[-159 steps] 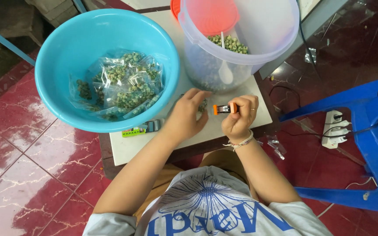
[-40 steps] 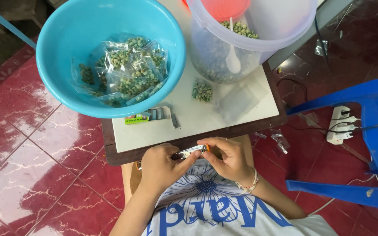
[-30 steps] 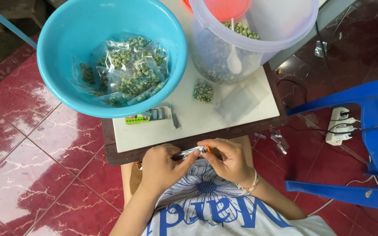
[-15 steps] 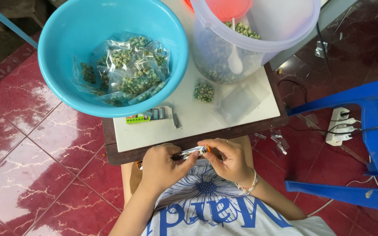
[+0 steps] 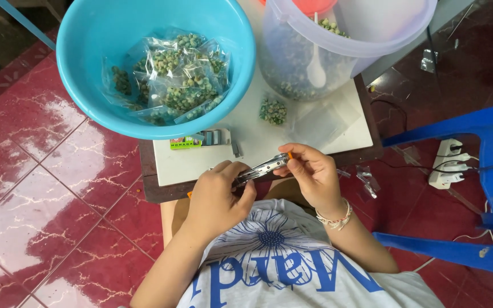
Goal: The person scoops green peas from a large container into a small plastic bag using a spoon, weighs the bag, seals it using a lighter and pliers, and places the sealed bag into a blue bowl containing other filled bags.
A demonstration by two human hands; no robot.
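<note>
Both hands closed on small stapler (image 5: 262,168): left hand (image 5: 218,197) pinches its rear, right hand (image 5: 309,174) its front. Steady it level over tabletop (image 5: 201,162) edge.

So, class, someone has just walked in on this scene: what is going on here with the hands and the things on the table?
A seated person holds a small metal stapler with both hands, the left hand at one end and the right hand at the other, just above the near table edge. On the table a turquoise basin holds sealed clear bags of green peas. A clear tub holds loose peas, and one small filled bag lies beside a box of staples.
</note>
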